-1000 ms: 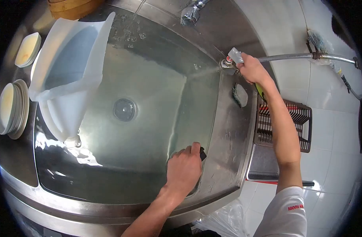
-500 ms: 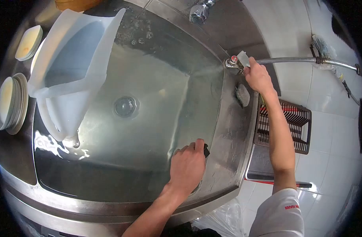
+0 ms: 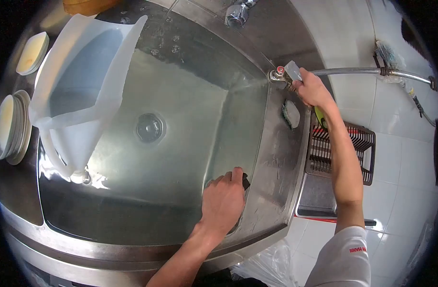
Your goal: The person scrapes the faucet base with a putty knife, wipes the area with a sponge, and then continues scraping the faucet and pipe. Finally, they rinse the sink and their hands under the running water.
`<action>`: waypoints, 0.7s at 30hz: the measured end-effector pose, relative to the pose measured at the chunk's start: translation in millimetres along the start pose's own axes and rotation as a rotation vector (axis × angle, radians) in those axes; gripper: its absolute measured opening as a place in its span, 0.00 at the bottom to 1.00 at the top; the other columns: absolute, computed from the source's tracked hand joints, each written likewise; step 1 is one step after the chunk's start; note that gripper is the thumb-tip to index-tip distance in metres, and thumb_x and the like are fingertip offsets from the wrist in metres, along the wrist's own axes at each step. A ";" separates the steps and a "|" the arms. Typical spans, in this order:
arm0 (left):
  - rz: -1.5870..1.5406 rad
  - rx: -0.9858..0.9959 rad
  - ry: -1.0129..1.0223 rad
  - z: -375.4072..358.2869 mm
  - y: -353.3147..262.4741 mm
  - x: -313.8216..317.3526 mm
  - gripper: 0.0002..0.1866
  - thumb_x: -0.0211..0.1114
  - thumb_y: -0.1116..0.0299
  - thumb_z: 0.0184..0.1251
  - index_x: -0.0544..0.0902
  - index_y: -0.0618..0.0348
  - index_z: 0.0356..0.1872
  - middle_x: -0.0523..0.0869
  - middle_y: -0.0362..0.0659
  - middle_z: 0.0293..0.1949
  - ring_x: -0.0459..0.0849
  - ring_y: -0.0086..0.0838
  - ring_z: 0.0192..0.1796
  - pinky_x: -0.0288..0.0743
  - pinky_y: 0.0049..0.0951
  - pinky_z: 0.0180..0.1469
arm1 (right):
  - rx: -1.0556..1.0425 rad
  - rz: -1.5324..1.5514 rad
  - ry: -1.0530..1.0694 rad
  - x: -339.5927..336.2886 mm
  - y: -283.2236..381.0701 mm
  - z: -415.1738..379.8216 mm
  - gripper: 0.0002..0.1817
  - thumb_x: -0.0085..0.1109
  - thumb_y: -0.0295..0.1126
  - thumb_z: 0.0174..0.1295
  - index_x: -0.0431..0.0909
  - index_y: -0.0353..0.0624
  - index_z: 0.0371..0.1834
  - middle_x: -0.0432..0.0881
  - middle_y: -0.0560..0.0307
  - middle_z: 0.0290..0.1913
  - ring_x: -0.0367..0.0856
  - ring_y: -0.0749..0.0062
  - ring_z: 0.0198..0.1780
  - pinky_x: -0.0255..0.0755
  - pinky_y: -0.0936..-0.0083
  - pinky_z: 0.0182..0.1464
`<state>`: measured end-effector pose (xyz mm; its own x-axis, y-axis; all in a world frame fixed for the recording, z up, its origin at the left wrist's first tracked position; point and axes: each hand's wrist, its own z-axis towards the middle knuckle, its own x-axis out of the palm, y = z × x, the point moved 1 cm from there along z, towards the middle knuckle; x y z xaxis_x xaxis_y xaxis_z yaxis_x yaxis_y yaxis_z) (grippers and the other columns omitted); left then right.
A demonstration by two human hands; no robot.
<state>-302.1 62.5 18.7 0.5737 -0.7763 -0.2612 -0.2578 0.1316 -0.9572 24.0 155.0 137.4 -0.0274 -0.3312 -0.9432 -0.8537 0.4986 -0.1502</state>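
Observation:
My right hand (image 3: 314, 89) is closed around a tool with a flat grey blade (image 3: 292, 71) and a green handle (image 3: 320, 117). The blade end is beside a metal tap (image 3: 278, 75) with a red cap, on the sink's right rim. My left hand (image 3: 223, 201) grips a black object (image 3: 246, 182), mostly hidden under the fingers, at the right side of the sink (image 3: 137, 251). Water fills the sink over a round drain (image 3: 150, 128). A translucent white plastic jug (image 3: 109, 95), cut open, lies tilted at the sink's left side.
Stacked plates (image 3: 13, 128) and small square dishes (image 3: 32, 53) line the left ledge. A scrubbing pad (image 3: 291, 114) lies on the right rim. Beyond it are a brown slotted rack (image 3: 319, 153) and a metal tray (image 3: 317, 198). Another faucet (image 3: 237, 16) stands at the back.
The right hand has shifted slightly down, showing more of the green handle. The left hand keeps its grip with little movement. The bubbles on the water have drifted.

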 end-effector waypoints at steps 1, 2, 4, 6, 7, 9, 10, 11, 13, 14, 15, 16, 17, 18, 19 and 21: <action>-0.004 0.001 -0.006 0.1 -0.1 -0.2 0.10 0.62 0.75 0.66 0.75 0.62 0.46 0.85 0.52 0.32 0.86 0.50 0.35 0.79 0.48 0.38 | 0.014 0.020 0.025 -2.0 1.8 -0.3 0.08 0.52 0.28 0.69 0.66 0.35 0.39 0.73 0.51 0.19 0.74 0.63 0.16 0.66 0.64 0.20; -0.003 0.002 -0.011 0.2 0.0 -0.6 0.10 0.62 0.74 0.66 0.75 0.62 0.47 0.85 0.53 0.32 0.86 0.51 0.35 0.79 0.48 0.38 | 0.026 0.041 0.050 -3.4 4.0 -0.1 0.07 0.52 0.28 0.70 0.66 0.36 0.38 0.71 0.54 0.18 0.71 0.68 0.13 0.63 0.66 0.18; -0.002 0.003 -0.018 -0.5 0.0 -1.3 0.10 0.62 0.74 0.66 0.75 0.62 0.47 0.85 0.53 0.31 0.86 0.51 0.34 0.79 0.48 0.38 | 0.037 0.077 0.096 -6.8 6.8 -0.6 0.07 0.51 0.28 0.70 0.65 0.37 0.38 0.69 0.59 0.17 0.67 0.74 0.12 0.61 0.70 0.15; -0.011 -0.003 -0.012 -1.0 -0.5 -2.3 0.11 0.62 0.74 0.66 0.75 0.62 0.47 0.85 0.53 0.31 0.86 0.51 0.34 0.79 0.48 0.38 | 0.034 0.105 0.137 -11.8 8.8 -0.4 0.07 0.50 0.28 0.71 0.65 0.37 0.37 0.69 0.60 0.16 0.67 0.75 0.12 0.61 0.71 0.15; -0.014 -0.005 -0.010 -0.7 -0.7 -2.6 0.11 0.62 0.74 0.66 0.75 0.62 0.47 0.85 0.53 0.31 0.86 0.51 0.34 0.79 0.47 0.38 | 0.055 0.153 0.174 -14.2 8.0 1.2 0.07 0.51 0.27 0.70 0.65 0.36 0.38 0.70 0.59 0.17 0.68 0.74 0.12 0.62 0.71 0.16; 0.007 -0.002 -0.002 -0.9 -0.5 -0.5 0.11 0.62 0.75 0.65 0.75 0.62 0.47 0.85 0.53 0.32 0.86 0.51 0.34 0.79 0.47 0.38 | 0.099 0.249 0.245 -18.4 5.1 3.7 0.08 0.51 0.27 0.69 0.66 0.33 0.38 0.71 0.58 0.18 0.71 0.72 0.13 0.65 0.69 0.16; 0.017 0.000 0.001 -0.7 -0.6 0.2 0.11 0.62 0.75 0.65 0.75 0.62 0.47 0.85 0.53 0.32 0.86 0.50 0.34 0.79 0.47 0.38 | 0.124 0.308 0.259 -18.6 4.8 4.0 0.08 0.52 0.27 0.70 0.66 0.34 0.39 0.71 0.59 0.18 0.70 0.73 0.13 0.64 0.70 0.16; 0.018 0.000 0.002 -0.7 -1.1 0.5 0.11 0.62 0.75 0.65 0.75 0.62 0.47 0.85 0.53 0.32 0.86 0.50 0.34 0.79 0.47 0.38 | 0.150 0.367 0.274 -17.8 3.9 3.8 0.07 0.52 0.27 0.70 0.66 0.34 0.40 0.70 0.60 0.18 0.69 0.74 0.13 0.63 0.72 0.16; 0.019 -0.003 0.002 -0.5 -2.1 1.2 0.11 0.62 0.75 0.65 0.75 0.62 0.47 0.85 0.52 0.32 0.86 0.50 0.34 0.79 0.47 0.38 | 0.193 0.482 0.268 -13.7 2.2 2.6 0.07 0.52 0.27 0.71 0.66 0.34 0.41 0.69 0.61 0.19 0.68 0.76 0.14 0.62 0.73 0.15; 0.015 0.004 -0.006 -0.6 -1.9 2.0 0.11 0.62 0.75 0.65 0.75 0.62 0.47 0.86 0.52 0.32 0.86 0.50 0.34 0.79 0.47 0.38 | 0.210 0.538 0.247 -8.8 1.0 -0.2 0.08 0.52 0.28 0.71 0.66 0.34 0.41 0.69 0.62 0.19 0.68 0.76 0.14 0.62 0.73 0.15; 0.012 0.011 -0.013 -1.1 -1.2 3.2 0.11 0.62 0.75 0.65 0.75 0.62 0.47 0.86 0.52 0.32 0.86 0.50 0.34 0.79 0.47 0.38 | 0.228 0.594 0.226 -3.9 -0.8 -2.4 0.08 0.52 0.28 0.71 0.66 0.35 0.42 0.69 0.62 0.19 0.68 0.76 0.14 0.62 0.74 0.15; 0.009 0.018 -0.021 -1.4 -1.1 4.0 0.11 0.62 0.75 0.65 0.75 0.62 0.47 0.86 0.52 0.32 0.86 0.50 0.34 0.79 0.47 0.38 | 0.228 0.610 0.219 0.6 -3.5 -2.7 0.08 0.52 0.28 0.71 0.66 0.34 0.42 0.69 0.62 0.20 0.68 0.76 0.14 0.62 0.74 0.15; 0.010 0.012 -0.004 -1.6 -1.5 4.1 0.11 0.62 0.75 0.65 0.75 0.62 0.47 0.86 0.52 0.32 0.86 0.50 0.35 0.79 0.47 0.38 | 0.227 0.626 0.211 4.2 -3.8 -3.7 0.08 0.52 0.28 0.71 0.66 0.34 0.42 0.69 0.62 0.20 0.68 0.76 0.14 0.62 0.74 0.15; 0.012 0.005 0.012 -1.5 -2.1 3.7 0.11 0.62 0.75 0.65 0.75 0.62 0.47 0.86 0.52 0.32 0.86 0.50 0.35 0.79 0.47 0.38 | 0.225 0.643 0.203 5.9 -3.4 -4.6 0.08 0.52 0.29 0.72 0.66 0.34 0.43 0.69 0.61 0.20 0.68 0.76 0.14 0.62 0.74 0.15; 0.015 -0.001 0.028 -1.5 -2.2 3.8 0.11 0.62 0.75 0.65 0.75 0.62 0.47 0.86 0.52 0.32 0.86 0.50 0.35 0.79 0.47 0.38 | 0.227 0.648 0.195 6.5 -2.5 -6.1 0.08 0.52 0.29 0.72 0.66 0.35 0.42 0.69 0.61 0.20 0.67 0.77 0.15 0.61 0.74 0.15; 0.019 -0.004 0.024 -1.9 -2.7 5.2 0.11 0.62 0.75 0.65 0.75 0.62 0.47 0.86 0.52 0.32 0.86 0.50 0.35 0.79 0.47 0.38 | 0.257 0.710 0.208 6.2 -0.7 -6.9 0.08 0.51 0.29 0.72 0.66 0.35 0.44 0.69 0.61 0.21 0.68 0.76 0.15 0.62 0.74 0.16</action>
<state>-300.0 57.0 20.1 0.5498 -0.7883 -0.2764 -0.2713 0.1445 -0.9516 20.8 147.1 133.7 -0.6405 0.0052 -0.7680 -0.4491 0.8086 0.3800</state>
